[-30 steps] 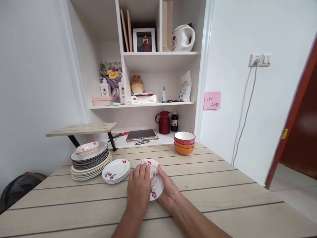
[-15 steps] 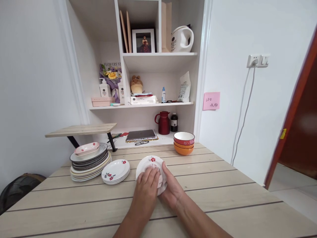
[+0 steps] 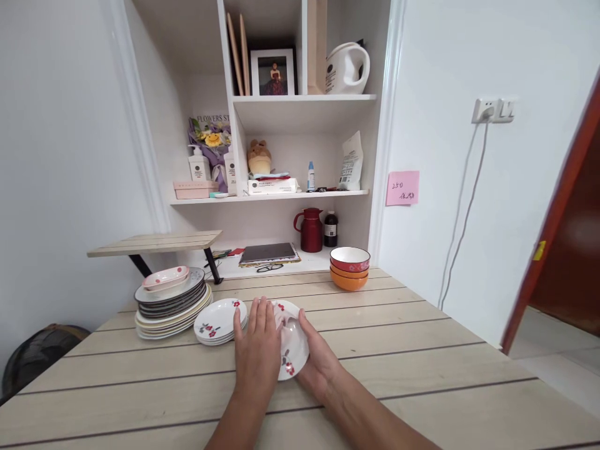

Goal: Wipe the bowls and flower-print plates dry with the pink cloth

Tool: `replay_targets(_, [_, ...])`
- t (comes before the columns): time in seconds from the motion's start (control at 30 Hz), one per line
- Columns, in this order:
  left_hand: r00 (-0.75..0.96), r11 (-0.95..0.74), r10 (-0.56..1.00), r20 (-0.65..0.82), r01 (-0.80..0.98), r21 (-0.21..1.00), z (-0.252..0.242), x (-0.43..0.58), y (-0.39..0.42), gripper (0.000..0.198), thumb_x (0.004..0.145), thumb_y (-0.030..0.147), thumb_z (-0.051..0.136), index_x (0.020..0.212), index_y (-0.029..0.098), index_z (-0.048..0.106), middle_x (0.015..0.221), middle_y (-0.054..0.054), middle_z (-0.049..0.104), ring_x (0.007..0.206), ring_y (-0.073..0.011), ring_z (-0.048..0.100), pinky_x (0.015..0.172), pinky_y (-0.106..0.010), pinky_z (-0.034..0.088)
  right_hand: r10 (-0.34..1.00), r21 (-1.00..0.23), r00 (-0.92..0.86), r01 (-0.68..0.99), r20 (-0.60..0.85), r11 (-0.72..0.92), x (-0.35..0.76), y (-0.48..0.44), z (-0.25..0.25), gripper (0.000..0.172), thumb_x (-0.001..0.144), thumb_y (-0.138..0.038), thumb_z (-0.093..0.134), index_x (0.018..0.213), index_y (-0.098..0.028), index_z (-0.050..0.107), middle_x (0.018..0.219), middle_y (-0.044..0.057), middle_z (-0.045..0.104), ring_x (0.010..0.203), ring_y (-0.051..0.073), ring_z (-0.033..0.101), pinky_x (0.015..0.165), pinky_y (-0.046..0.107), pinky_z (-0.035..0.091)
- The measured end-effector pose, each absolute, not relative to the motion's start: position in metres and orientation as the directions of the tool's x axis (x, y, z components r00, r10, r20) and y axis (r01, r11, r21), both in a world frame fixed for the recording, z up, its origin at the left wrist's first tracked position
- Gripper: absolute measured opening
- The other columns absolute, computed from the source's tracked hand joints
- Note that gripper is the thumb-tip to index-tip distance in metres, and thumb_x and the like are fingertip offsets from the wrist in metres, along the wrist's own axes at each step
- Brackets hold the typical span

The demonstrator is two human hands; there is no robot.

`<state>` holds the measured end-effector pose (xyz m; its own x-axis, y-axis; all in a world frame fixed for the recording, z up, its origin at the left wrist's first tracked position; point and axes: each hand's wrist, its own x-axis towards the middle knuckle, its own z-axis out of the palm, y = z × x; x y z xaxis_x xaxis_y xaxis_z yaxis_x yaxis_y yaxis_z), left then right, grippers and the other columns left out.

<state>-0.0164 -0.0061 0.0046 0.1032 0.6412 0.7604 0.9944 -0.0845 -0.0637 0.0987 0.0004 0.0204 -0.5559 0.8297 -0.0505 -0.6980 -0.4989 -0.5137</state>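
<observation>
A small white plate [image 3: 294,347] with red flowers is held tilted above the table, my right hand [image 3: 321,362] gripping its right edge with the thumb on the rim. My left hand [image 3: 257,350] lies over the plate's left side and presses a pale pink cloth [image 3: 281,319] on it. Most of the cloth and the plate's left edge are hidden under that hand. Just left of my left hand is a pile of matching flowered plates [image 3: 219,320] on the table.
Farther left stands a tall stack of larger plates [image 3: 171,309] topped by a pink dotted dish [image 3: 166,278], near a raised wooden stand [image 3: 157,242]. Stacked bowls [image 3: 349,269] sit back right. Behind are a laptop [image 3: 267,252], glasses [image 3: 270,268] and a red jug [image 3: 310,230].
My left hand has slid from the plate's middle to its left side, moving the cloth with it. The plate has tilted, and more of its lower face shows. My right hand keeps its grip.
</observation>
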Motion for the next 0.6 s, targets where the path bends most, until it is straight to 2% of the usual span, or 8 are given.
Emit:
replay_targets(0.13, [0.131,-0.083,0.641,0.756,0.991,-0.101,-0.005,-0.017,-0.003,0.043,0.093,0.019,0.040,0.132,0.010,0.056,0.140,-0.018,0.054,0.133,-0.0318,0.046,0.111,-0.058,0.029,0.861,-0.488,-0.507,-0.741,-0.044,-0.461,0.110,0.007,0.025,0.057,0.093,-0.059,0.043,0.117,-0.012,0.066,0.110,0.013,0.074,0.106,0.027,0.067,0.089,0.041,0.052])
replay_targets(0.27, [0.269,-0.212,0.590,0.761,0.961,-0.175,-0.015,-0.013,-0.001,0.042,0.092,0.015,0.041,0.131,0.012,0.056,0.143,-0.013,0.053,0.136,-0.0286,0.044,0.109,-0.049,0.037,0.868,-0.473,-0.490,-0.749,-0.076,-0.464,0.120,0.013,0.025,0.060,0.092,-0.061,0.044,0.121,-0.011,0.062,0.107,0.015,0.074,0.101,0.027,0.068,0.082,0.040,0.054])
replay_targets(0.37, [0.365,-0.335,0.551,0.751,0.920,-0.202,-0.016,-0.009,-0.001,0.043,0.094,0.018,0.041,0.137,0.014,0.051,0.146,-0.010,0.050,0.138,-0.0251,0.042,0.112,-0.045,0.035,0.857,-0.476,-0.508,-0.735,-0.085,-0.483,0.121,0.014,0.022,0.059,0.092,-0.059,0.046,0.122,-0.011,0.062,0.103,0.013,0.075,0.097,0.025,0.069,0.077,0.034,0.054])
replay_targets(0.43, [0.371,-0.367,0.550,0.748,0.912,-0.182,-0.016,-0.009,0.000,0.046,0.096,0.020,0.040,0.141,0.015,0.045,0.147,-0.010,0.049,0.139,-0.0238,0.040,0.114,-0.044,0.032,0.846,-0.480,-0.528,-0.724,-0.075,-0.495,0.119,0.013,0.020,0.057,0.093,-0.057,0.047,0.122,-0.011,0.062,0.101,0.012,0.075,0.095,0.022,0.069,0.075,0.030,0.054])
replay_targets(0.6, [0.316,-0.345,0.609,0.727,0.931,-0.116,-0.015,-0.014,0.003,0.049,0.097,0.021,0.038,0.146,0.019,0.037,0.149,-0.006,0.046,0.140,-0.0249,0.037,0.115,-0.053,0.024,0.811,-0.481,-0.583,-0.703,-0.033,-0.525,0.114,0.013,0.015,0.056,0.095,-0.056,0.044,0.124,-0.012,0.062,0.101,0.010,0.075,0.088,0.018,0.069,0.075,0.027,0.052])
